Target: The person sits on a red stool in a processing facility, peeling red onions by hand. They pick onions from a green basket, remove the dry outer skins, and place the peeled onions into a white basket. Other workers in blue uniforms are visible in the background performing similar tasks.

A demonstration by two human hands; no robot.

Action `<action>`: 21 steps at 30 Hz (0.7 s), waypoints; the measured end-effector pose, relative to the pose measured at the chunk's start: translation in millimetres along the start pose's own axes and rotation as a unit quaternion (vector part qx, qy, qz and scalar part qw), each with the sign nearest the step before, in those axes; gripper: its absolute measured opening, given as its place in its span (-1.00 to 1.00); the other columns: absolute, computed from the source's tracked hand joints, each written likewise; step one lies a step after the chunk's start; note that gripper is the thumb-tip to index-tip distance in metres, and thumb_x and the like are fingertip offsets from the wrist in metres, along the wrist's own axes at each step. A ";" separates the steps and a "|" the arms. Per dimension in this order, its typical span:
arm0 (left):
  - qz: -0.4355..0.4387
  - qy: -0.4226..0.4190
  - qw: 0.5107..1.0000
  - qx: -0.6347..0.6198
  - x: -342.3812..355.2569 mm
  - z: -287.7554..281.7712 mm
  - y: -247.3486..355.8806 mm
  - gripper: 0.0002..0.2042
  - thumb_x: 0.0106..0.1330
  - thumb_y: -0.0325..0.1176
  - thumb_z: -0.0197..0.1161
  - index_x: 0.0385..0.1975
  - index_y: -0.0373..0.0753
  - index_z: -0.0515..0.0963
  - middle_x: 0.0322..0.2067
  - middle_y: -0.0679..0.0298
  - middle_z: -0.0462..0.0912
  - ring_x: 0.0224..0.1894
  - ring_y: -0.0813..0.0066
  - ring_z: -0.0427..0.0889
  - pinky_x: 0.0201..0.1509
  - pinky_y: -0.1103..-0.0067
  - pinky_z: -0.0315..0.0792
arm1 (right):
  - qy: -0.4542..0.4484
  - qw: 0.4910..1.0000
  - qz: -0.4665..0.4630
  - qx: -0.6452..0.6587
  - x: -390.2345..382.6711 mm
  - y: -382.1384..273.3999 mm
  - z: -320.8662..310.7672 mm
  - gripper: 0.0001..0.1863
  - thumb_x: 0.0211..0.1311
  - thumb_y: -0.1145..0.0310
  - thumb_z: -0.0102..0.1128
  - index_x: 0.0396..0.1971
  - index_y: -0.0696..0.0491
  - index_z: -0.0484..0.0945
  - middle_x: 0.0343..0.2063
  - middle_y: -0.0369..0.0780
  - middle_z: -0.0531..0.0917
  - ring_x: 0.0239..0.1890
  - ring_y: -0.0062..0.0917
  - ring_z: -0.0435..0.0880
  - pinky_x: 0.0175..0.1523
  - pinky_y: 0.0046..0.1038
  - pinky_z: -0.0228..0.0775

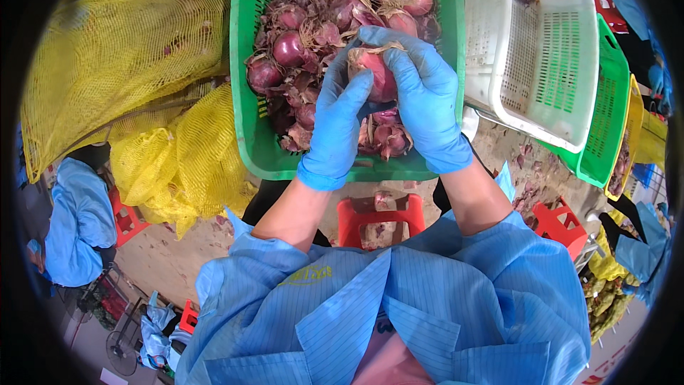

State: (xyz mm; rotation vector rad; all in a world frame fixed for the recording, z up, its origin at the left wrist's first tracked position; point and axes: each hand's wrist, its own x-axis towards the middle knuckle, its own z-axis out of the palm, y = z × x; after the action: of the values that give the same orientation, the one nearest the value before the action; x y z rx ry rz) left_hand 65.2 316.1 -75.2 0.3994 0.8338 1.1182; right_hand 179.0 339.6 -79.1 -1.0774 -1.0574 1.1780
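Both of my hands wear blue gloves and hold one red onion [379, 71] over a green crate [251, 135]. My left hand [338, 125] cups the onion from the left, its thumb on the skin. My right hand [424, 96] wraps over the top and right side, fingers curled across the dry papery skin. The crate is full of red onions [288, 48] and loose peel. A blue striped coat covers my arms at the bottom of the picture.
Yellow mesh sacks [135, 71] lie heaped at the left. A white crate [534, 43] stands tilted at the right, with green [605, 114] and yellow crates behind it. Red stools [377, 215] stand below the green crate. Other people in blue coats are at both edges.
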 end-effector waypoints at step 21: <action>-0.139 0.031 0.979 -0.147 12.7 -6.1 -16.7 -0.51 0.24 0.01 0.02 0.05 -0.20 0.35 -0.03 0.16 0.48 -0.04 0.25 0.49 -0.15 0.21 0.48 | 0.144 0.890 0.250 0.352 15.5 -9.5 -28.5 -0.74 0.29 0.35 -0.13 -0.20 0.23 0.42 -0.75 -0.43 0.30 -0.74 -0.71 0.25 -0.54 -0.65 0.23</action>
State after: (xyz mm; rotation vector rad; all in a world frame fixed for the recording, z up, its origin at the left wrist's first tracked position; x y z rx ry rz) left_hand 73.4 320.0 -95.0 -0.0007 0.7372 0.9753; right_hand 209.9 352.2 -73.6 -0.9053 -0.0627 1.5789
